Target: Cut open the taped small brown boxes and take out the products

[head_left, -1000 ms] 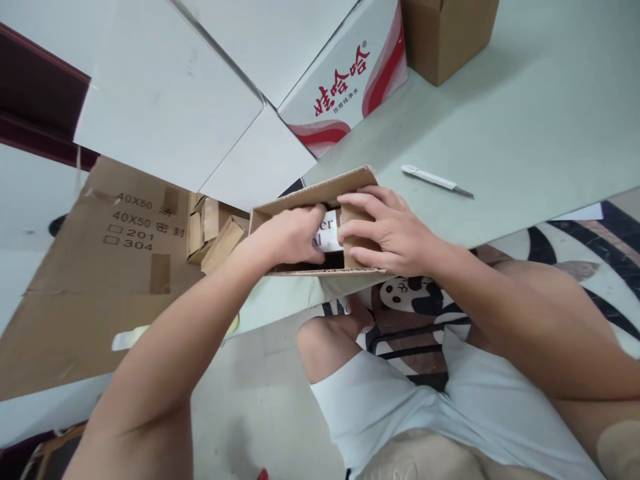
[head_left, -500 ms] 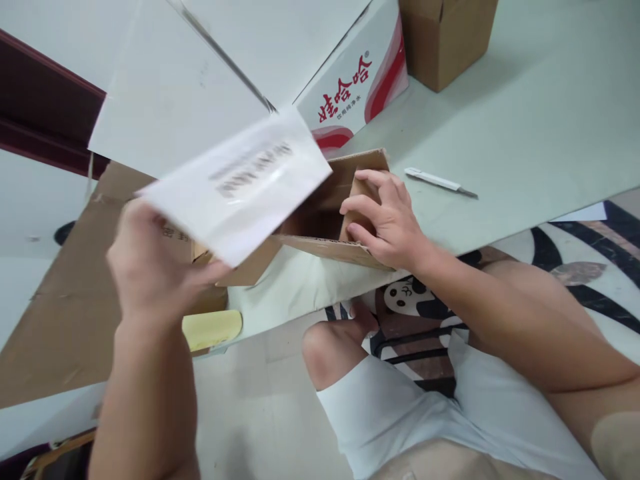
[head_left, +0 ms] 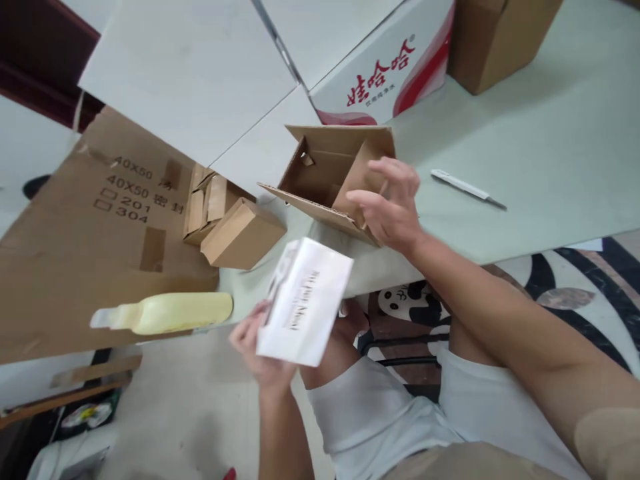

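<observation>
My left hand (head_left: 257, 350) is closed on a white printed packet (head_left: 303, 310), held low in front of my knee, below the table edge. An open brown cardboard box (head_left: 327, 177) lies on its side at the table's front edge, its inside bare. My right hand (head_left: 390, 207) hovers at the box's right flap with the fingers spread and curled, holding nothing.
A white utility knife (head_left: 467, 189) lies on the pale green table (head_left: 540, 147) to the right. A red-and-white carton (head_left: 385, 80) and a brown box (head_left: 500, 33) stand behind. Small brown boxes (head_left: 235, 230), a flattened carton (head_left: 85, 247) and a yellow bottle (head_left: 170, 313) lie left.
My left hand pulled the white packet out of the box, swung it up to the left, then brought it down toward my lap. My right hand let go of the box flap.
</observation>
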Demonstrator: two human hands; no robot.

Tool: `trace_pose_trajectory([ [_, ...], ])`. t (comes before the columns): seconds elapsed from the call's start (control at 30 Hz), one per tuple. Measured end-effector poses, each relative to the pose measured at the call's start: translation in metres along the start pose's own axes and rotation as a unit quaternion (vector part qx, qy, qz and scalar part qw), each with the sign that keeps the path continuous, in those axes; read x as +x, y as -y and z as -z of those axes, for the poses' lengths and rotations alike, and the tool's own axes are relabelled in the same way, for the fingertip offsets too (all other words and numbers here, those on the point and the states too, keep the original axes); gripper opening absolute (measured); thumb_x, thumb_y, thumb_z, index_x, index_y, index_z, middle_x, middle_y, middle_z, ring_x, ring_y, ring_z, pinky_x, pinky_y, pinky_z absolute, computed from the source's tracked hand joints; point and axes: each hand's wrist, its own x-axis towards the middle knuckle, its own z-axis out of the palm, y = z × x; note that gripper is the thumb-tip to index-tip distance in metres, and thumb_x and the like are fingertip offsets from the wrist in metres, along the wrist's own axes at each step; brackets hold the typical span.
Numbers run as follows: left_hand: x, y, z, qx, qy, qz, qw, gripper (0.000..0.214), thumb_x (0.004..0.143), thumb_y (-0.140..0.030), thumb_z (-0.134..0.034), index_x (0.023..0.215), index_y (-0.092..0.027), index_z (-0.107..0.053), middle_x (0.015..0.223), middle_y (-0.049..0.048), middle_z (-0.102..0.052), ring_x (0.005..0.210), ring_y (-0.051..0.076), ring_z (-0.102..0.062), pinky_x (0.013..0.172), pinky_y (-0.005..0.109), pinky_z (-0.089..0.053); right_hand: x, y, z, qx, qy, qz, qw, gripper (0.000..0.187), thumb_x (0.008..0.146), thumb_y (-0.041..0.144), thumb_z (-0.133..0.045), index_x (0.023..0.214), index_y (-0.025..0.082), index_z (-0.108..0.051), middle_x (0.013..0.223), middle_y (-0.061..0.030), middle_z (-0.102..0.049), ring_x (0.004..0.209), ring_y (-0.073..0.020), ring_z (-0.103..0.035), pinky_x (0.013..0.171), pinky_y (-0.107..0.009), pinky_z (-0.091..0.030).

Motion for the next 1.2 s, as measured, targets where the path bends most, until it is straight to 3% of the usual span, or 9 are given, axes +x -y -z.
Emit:
trace_pose_trajectory([
  [0.1,-0.026,-0.014,-0.033,0.048,-0.178,-0.030,0.982,0.076,0.077,-0.043,-0.085,0.145,-0.039,-0.049,0.119,0.0092,-0.054,0.122,0.044,-0.072,0.105,0.073,-0.058,-0.028,0.002,0.012,0.008,-0.059,0.005,0.998,0.023,0.101,0.042,-0.049,0.109,0.036,-0.069,0.115,-0.0081,-0.063,0.116,-0.0319,-0.063,0.106,-0.059,-0.049],
  [0.2,-0.034,-0.030,-0.050,0.078,-0.181,-0.056,0.979,0.071,0.079,-0.045,-0.085,0.139,-0.033,-0.050,0.112,0.0069,-0.052,0.113,0.037,-0.075,0.107,0.068,-0.059,-0.056,0.005,0.027,0.123,-0.056,-0.051,0.990,0.022,0.100,0.043,-0.050,0.095,0.029,-0.066,0.086,-0.0047,-0.062,0.077,-0.0228,-0.060,0.078,-0.045,-0.055],
  [0.27,-0.033,-0.037,-0.051,0.089,-0.159,-0.082,0.980,0.067,0.079,-0.045,-0.087,0.135,-0.032,-0.052,0.109,0.0058,-0.053,0.109,0.034,-0.075,0.106,0.064,-0.061,-0.068,0.007,0.034,0.245,0.042,-0.133,0.959,0.025,0.099,0.048,-0.053,0.093,0.026,-0.065,0.078,-0.0020,-0.061,0.067,-0.0186,-0.055,0.066,-0.037,-0.051],
  [0.33,-0.028,-0.041,-0.049,0.097,-0.147,-0.120,0.977,0.064,0.078,-0.042,-0.089,0.131,-0.032,-0.054,0.107,0.0051,-0.054,0.108,0.031,-0.075,0.105,0.059,-0.061,-0.074,0.009,0.038,0.386,0.178,-0.231,0.875,0.034,0.095,0.056,-0.058,0.101,0.024,-0.066,0.086,-0.0025,-0.065,0.071,-0.0178,-0.060,0.063,-0.033,-0.052],
  [0.47,-0.014,-0.045,-0.044,0.106,-0.143,-0.191,0.965,0.057,0.079,-0.027,-0.089,0.127,-0.030,-0.059,0.108,0.0046,-0.058,0.114,0.027,-0.071,0.111,0.052,-0.058,-0.076,0.010,0.045,0.573,0.361,-0.371,0.635,0.060,0.087,0.066,-0.066,0.132,0.027,-0.060,0.131,-0.0095,-0.068,0.107,-0.0248,-0.071,0.083,-0.037,-0.062],
  [0.53,-0.010,-0.043,-0.046,0.107,-0.133,-0.203,0.964,0.054,0.079,-0.019,-0.087,0.124,-0.031,-0.062,0.113,0.0054,-0.059,0.121,0.027,-0.068,0.115,0.052,-0.056,-0.074,0.008,0.050,0.584,0.419,-0.380,0.582,0.075,0.085,0.060,-0.074,0.149,0.029,-0.050,0.146,-0.0103,-0.063,0.117,-0.0260,-0.070,0.090,-0.037,-0.062],
  [0.77,-0.017,-0.020,-0.071,-0.085,-0.128,-0.017,0.988,0.067,0.082,-0.022,-0.083,0.140,-0.037,-0.054,0.166,0.0119,-0.031,0.160,0.037,-0.040,0.121,0.057,-0.048,-0.065,-0.001,0.051,0.546,0.466,-0.322,0.618,0.106,0.078,0.039,-0.087,0.166,0.036,-0.028,0.163,-0.0085,-0.048,0.130,-0.0271,-0.063,0.105,-0.041,-0.059],
  [0.97,-0.012,-0.037,-0.068,-0.439,-0.211,0.267,0.832,0.085,0.077,-0.049,-0.087,0.150,-0.045,-0.044,0.163,0.0073,-0.050,0.146,0.034,-0.057,0.112,0.048,-0.057,-0.068,0.000,0.046,0.530,0.458,-0.270,0.662,0.107,0.073,0.044,-0.091,0.163,0.038,-0.035,0.165,-0.0092,-0.044,0.137,-0.0319,-0.058,0.113,-0.053,-0.053],
  [1.2,-0.003,-0.065,-0.065,-0.556,-0.175,0.321,0.747,0.089,0.072,-0.063,-0.087,0.148,-0.040,-0.049,0.148,0.0080,-0.067,0.135,0.032,-0.067,0.108,0.047,-0.059,-0.083,0.018,0.035,0.537,0.404,-0.339,0.658,0.083,0.081,0.051,-0.082,0.154,0.031,-0.048,0.154,-0.0096,-0.058,0.133,-0.0314,-0.062,0.108,-0.047,-0.058],
])
